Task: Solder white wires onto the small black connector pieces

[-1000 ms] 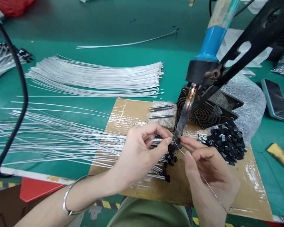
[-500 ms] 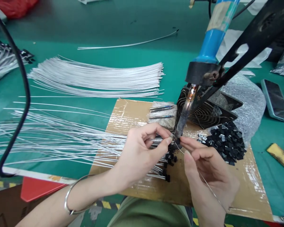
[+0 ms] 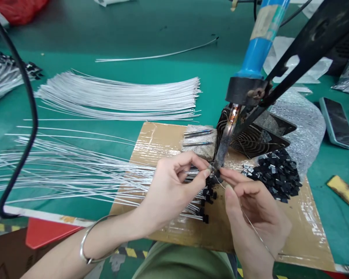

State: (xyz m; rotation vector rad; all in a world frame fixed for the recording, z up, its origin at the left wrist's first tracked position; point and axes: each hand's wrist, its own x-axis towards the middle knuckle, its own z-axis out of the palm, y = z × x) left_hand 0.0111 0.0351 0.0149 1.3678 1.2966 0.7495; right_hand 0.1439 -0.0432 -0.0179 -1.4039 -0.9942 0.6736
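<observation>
My left hand (image 3: 171, 190) is closed in a pinch at the tip of a soldering iron (image 3: 252, 58); what sits between the fingertips is small and mostly hidden. My right hand (image 3: 253, 213), also closed, grips a thin solder wire (image 3: 256, 233) that runs across the palm and curves up to the iron's tip. The iron points down, clamped in a black metal stand (image 3: 291, 81). Under and beside my left hand lie loose white wires (image 3: 84, 162). Several wire ends near my fingers carry black connectors (image 3: 205, 218).
A brown cardboard sheet (image 3: 163, 135) lies on the green table. Behind the iron stands a black fan (image 3: 250, 135); right of it is a pile of black connectors (image 3: 279, 174). A bundle of white wires (image 3: 119, 95), a phone (image 3: 337, 122), a yellow sponge (image 3: 343, 192) and a black cable (image 3: 26, 85) surround the work.
Both hands keep almost the same pose at the iron's tip. My right hand and the iron appear slightly further left in the picture.
</observation>
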